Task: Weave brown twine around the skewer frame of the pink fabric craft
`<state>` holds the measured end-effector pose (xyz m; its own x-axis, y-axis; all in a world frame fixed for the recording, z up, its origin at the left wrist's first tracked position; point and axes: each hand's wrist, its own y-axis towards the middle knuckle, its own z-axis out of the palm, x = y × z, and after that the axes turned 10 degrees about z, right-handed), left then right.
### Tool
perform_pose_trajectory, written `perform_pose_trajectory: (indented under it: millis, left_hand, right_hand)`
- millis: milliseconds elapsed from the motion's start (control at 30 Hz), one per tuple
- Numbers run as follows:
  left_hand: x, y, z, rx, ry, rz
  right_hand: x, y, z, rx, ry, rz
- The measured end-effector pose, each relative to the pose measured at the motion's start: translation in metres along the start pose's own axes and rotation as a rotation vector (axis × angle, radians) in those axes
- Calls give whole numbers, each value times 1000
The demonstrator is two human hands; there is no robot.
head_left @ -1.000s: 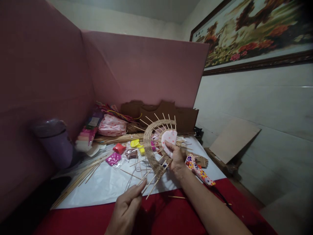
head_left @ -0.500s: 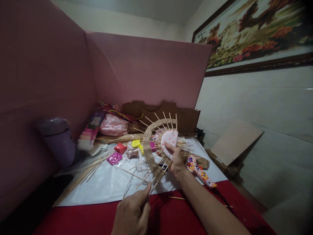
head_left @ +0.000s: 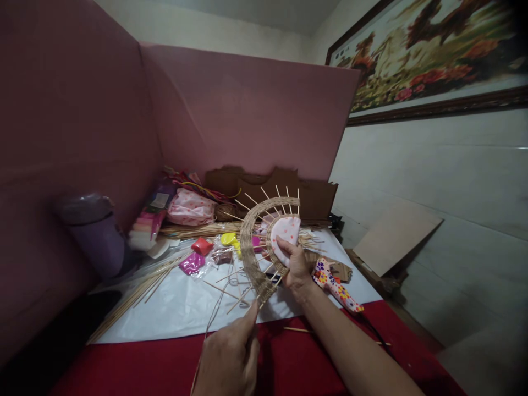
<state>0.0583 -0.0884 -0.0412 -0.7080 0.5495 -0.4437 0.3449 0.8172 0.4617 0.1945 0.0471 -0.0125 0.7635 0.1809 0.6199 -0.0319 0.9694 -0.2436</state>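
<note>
A half-circle of woven twine (head_left: 248,242) with thin wooden sticks fanning out through it is held upright above the table. At its centre is a white half-round fabric pad with red dots (head_left: 285,231). My right hand (head_left: 296,267) grips this pad, thumb on the front, its other fingers mostly hidden behind. My left hand (head_left: 231,349) is closed, with its fingertips pinched at the lower end of the woven band, by the lowest stick. A loose strand of twine (head_left: 212,318) trails down past my left hand; whether those fingers also hold it is hidden.
A flower-patterned glue gun (head_left: 338,286) lies on cardboard at right, its cord running toward the front. Loose sticks (head_left: 136,291) and colourful packets (head_left: 192,264) cover the white sheet (head_left: 144,324). A purple tumbler (head_left: 97,236) stands at left, before pink panels (head_left: 247,115).
My left hand has moved slightly up and right, its fingertips now at the lower end of the woven band. My right hand keeps its grip on the pad. The view has shifted slightly.
</note>
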Motion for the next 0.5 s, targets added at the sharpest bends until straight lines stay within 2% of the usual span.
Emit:
perform_pose_trajectory:
  millis: [133, 300, 500]
  left_hand:
    - [-5, 1, 3, -53, -38, -39]
    - [2, -2, 11, -19, -10, -17]
    - [8, -5, 16, -1, 89, 68]
  right_hand:
    - [-1, 2, -2, 11, -10, -23]
    - [-2, 4, -3, 35, -12, -35]
    - [-3, 0, 1, -43, 24, -47]
